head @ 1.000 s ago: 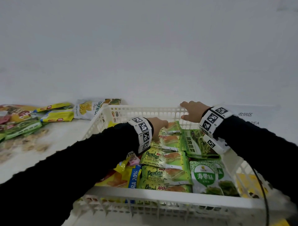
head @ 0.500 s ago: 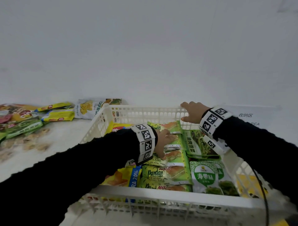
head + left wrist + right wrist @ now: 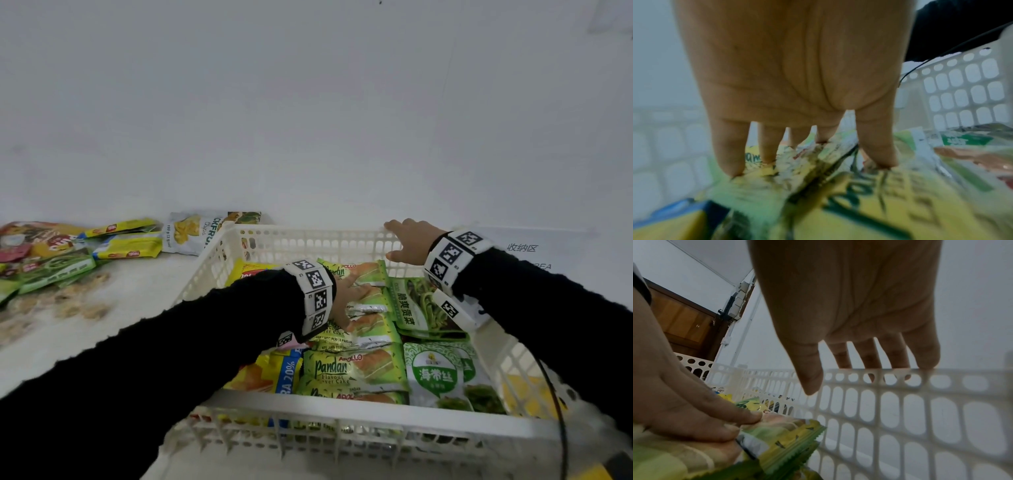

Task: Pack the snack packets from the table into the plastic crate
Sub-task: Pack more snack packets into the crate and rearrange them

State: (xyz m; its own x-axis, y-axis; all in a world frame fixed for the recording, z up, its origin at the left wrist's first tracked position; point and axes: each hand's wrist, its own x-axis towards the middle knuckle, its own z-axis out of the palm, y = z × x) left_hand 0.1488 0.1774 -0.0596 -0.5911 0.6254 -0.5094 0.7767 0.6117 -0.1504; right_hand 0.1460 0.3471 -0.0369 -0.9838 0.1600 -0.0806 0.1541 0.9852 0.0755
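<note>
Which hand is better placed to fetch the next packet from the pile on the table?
Left, probably. The left hand lies flat on green Pandan cake packets, nearer the loose packets; the right hand holds the white plastic crate.

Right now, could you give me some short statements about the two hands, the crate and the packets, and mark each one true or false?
1. The right hand holds the far rim of the white plastic crate. True.
2. The left hand is lifting a packet off the table. False: it lies inside the crate, fingers flat on the Pandan cake packets.
3. Some snack packets are on the table, left of the crate. True.
4. The crate holds nothing. False: green and yellow packets fill much of it.
5. The right hand pinches a green packet. False: its fingers hook over the crate rim only.
</note>
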